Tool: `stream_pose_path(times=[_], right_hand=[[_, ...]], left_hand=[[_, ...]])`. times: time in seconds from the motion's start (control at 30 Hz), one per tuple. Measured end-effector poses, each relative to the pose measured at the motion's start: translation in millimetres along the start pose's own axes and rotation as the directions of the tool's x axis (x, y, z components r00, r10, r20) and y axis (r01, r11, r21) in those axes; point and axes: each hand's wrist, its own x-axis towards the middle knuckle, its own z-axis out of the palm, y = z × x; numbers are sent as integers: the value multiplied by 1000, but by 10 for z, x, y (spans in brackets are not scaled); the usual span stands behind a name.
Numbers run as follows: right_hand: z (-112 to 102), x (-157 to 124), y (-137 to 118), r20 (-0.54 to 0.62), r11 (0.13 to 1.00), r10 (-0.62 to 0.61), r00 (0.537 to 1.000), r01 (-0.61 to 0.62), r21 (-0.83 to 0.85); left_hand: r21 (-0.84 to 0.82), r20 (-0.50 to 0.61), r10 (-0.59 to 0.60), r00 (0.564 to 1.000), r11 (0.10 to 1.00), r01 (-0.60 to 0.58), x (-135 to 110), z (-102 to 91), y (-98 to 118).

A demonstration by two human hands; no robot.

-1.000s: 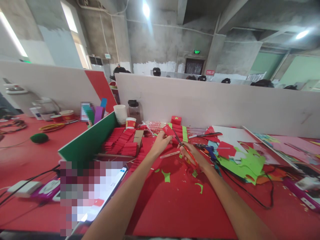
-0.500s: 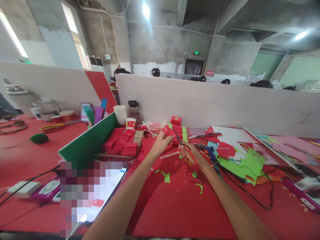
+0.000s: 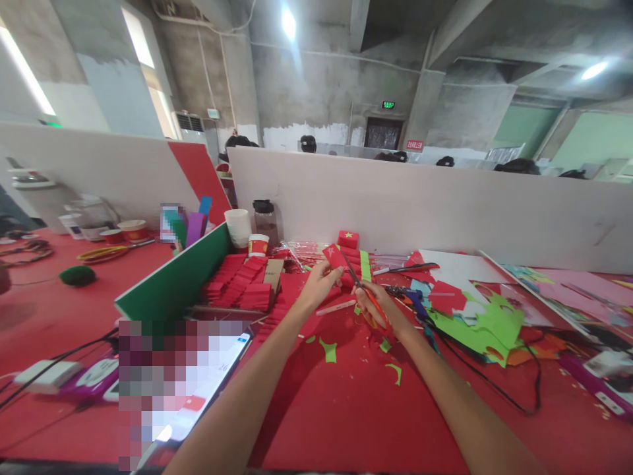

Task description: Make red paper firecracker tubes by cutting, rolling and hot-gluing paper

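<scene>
Head view: left hand [image 3: 321, 285] holds flat red piece [image 3: 335, 256] beside tapered scissors [image 3: 376, 304].

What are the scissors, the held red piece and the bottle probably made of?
Scissors: dark grey blades, probably metal; uniformly orange handles, likely plastic. Red piece: matte, even colour suggests paper or felt. Bottle: see-through, so clear plastic or glass; dark lid, likely plastic.
</scene>
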Motion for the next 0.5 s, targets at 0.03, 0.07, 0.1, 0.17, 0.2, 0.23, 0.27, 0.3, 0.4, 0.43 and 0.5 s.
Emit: stream_pose_path(times=[0.03, 0.07, 0.1, 0.17, 0.2, 0.23, 0.27, 0.3, 0.4, 0.43, 0.5], right_hand=[[0, 0, 1, 7, 1000, 2, 1000, -2, 3], [0, -1, 1, 16, 1000, 3, 1000, -3, 6], [-2, -1, 0, 26, 1000, 4, 1000, -4, 8], [-7, 1, -1, 31, 1000, 10, 999, -10, 13], [-10, 3, 1, 36, 1000, 18, 999, -19, 16], [-11, 6, 7, 44, 999, 29, 999, -30, 21], [-11, 9, 15, 56, 999, 39, 998, -41, 28], [-9, 11, 26, 70, 998, 46, 996, -49, 37], [6, 10, 59, 117, 997, 34, 993, -42, 67], [12, 7, 66, 124, 997, 24, 992, -34, 77], [23, -1, 69, 134, 996, 16, 991, -27, 86]], left_hand=[[-8, 2, 8, 1000, 1000, -8, 5, -1, -8], [-12, 5, 13, 1000, 1000, -13, 7, -2, -13], [-13, 7, 16, 1000, 1000, -15, 9, -2, -16], [-12, -2, 13, 1000, 1000, -13, 7, 1, -12], [-13, -11, 9, 1000, 1000, -10, 5, 4, -6], [-18, -19, 7, 1000, 1000, -8, 2, 7, 1], [-26, -26, 8, 1000, 1000, -8, 0, 11, 9], [-35, -34, 8, 999, 999, -9, -3, 14, 17], [-42, -59, 12, 998, 999, -15, -6, 19, 35], [-37, -64, 17, 998, 999, -19, -7, 19, 38], [-24, -64, 27, 998, 999, -29, -5, 18, 37]])
